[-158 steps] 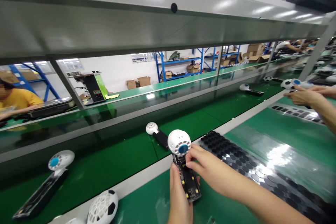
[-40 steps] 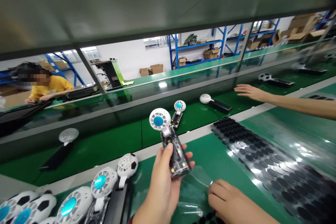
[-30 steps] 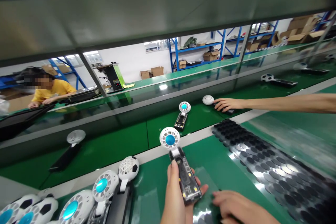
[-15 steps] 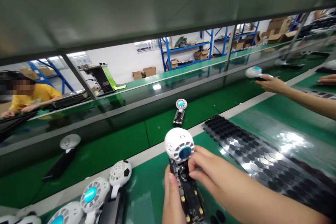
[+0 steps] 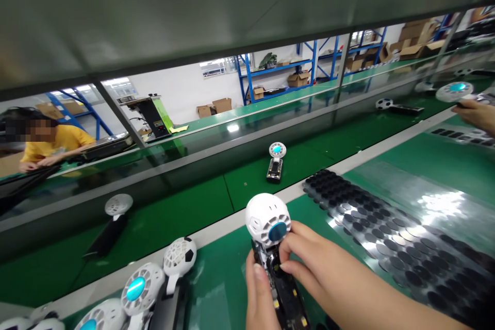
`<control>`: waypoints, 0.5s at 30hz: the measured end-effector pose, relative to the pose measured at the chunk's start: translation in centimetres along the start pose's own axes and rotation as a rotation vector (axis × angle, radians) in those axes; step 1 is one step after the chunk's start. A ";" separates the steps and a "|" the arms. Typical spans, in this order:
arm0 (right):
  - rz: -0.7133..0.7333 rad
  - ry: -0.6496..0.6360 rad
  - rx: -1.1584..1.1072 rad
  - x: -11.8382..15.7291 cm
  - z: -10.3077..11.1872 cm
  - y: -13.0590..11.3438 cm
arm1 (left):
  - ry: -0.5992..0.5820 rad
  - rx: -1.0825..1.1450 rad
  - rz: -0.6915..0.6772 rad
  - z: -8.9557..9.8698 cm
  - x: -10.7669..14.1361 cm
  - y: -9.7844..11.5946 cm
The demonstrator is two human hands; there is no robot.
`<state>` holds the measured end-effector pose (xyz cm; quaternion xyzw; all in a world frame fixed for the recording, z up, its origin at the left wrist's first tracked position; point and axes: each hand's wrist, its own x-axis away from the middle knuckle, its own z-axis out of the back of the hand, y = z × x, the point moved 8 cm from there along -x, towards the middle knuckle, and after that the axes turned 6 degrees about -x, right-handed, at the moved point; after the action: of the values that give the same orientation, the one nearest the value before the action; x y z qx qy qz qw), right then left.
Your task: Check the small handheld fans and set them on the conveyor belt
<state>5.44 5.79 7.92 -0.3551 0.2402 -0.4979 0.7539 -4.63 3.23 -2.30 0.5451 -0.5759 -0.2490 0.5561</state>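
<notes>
My left hand is closed around the lower body of a handheld fan, whose white, round head points up. The body is bare black with a circuit board and small yellow-white parts showing. Near the neck, my right hand pinches with thumb and forefinger at a black round piece against the body. The fingers partly hide that piece. To the left, several more handheld fans with white heads lie on the green bench.
Sheets of black round stickers lie to the right. Beyond the bench edge, a green conveyor belt carries a fan with its board exposed and a black-handled fan. A co-worker's hand holds a fan at far right. A metal hood hangs overhead.
The fans on the belt have shifted to the right. The co-worker's hand with its fan has moved right, and another fan shows on the belt there. My hands keep nearly the same grip.
</notes>
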 end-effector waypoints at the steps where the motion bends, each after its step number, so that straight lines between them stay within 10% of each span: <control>1: -0.003 0.005 -0.014 0.0 -0.1 0.0 | 0.005 0.001 -0.001 0.0 0.0 -0.1; 15: -0.081 -0.010 -0.123 0.0 -0.1 0.4 | 0.080 -0.079 -0.042 0.6 0.9 1.0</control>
<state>5.60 5.86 7.60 -0.4127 0.2517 -0.5107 0.7110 -5.34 2.47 -1.27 0.5441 -0.5316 -0.2612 0.5943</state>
